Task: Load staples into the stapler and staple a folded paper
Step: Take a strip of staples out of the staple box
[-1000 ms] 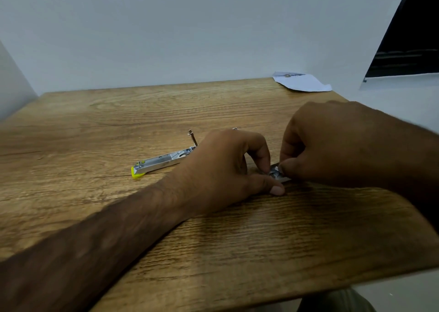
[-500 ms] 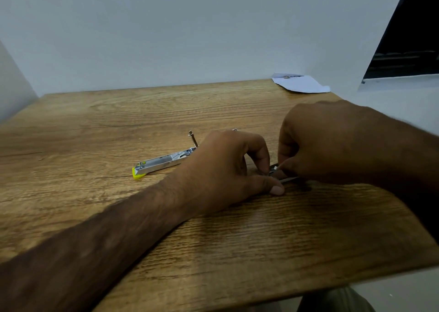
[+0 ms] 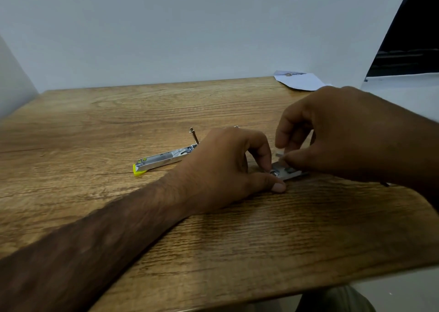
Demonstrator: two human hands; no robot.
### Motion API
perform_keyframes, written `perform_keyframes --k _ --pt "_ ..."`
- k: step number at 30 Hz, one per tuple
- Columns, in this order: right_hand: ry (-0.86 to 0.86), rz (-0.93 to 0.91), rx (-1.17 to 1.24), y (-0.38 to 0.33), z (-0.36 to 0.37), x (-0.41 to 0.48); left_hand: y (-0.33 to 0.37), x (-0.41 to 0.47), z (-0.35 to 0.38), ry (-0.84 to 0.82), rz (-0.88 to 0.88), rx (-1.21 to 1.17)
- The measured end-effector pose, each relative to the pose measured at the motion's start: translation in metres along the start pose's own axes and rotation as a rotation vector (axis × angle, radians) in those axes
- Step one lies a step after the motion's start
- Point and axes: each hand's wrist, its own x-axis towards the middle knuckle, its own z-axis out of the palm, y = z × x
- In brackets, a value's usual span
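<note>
The stapler lies opened flat on the wooden table [image 3: 118, 121]. Its silver top arm with a yellow tip [image 3: 161, 161] points left. My left hand [image 3: 228, 166] covers the stapler's middle and pins it down, thumb and forefinger at the metal staple channel [image 3: 286, 172] on the right. My right hand [image 3: 337, 135] hovers over that channel and pinches a thin grey strip of staples [image 3: 279, 155] between thumb and fingers just above it. A folded white paper [image 3: 299, 80] lies at the table's far right edge.
A pale wall stands close behind the table and a panel closes off the left side. The table's front edge runs near my body, with a knee [image 3: 332, 299] showing below it. A dark opening sits at the upper right.
My right hand has lifted slightly off the channel and opened its fingers a little, so the metal channel and the staple strip now show. My left hand has stayed in place.
</note>
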Motion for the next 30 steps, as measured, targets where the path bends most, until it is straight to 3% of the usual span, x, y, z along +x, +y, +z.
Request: perform_keyframes --k 6,15,24,30 --pt "-0.095 -0.050 0.143 0.011 0.003 0.003 -0.001 -0.001 0.002 0.035 0.005 0.006" --pt "-0.208 -0.010 0.550 0.026 0.007 -0.001 0.002 -0.004 0.005 0.054 0.009 0.024" --pt "-0.220 -0.034 0.327 0.019 -0.002 -0.004 0.002 -0.001 0.005 -0.013 -0.014 0.035" --pt "-0.176 -0.025 0.368 0.022 -0.012 -0.010 0.002 -0.003 0.004 0.003 -0.038 0.009"
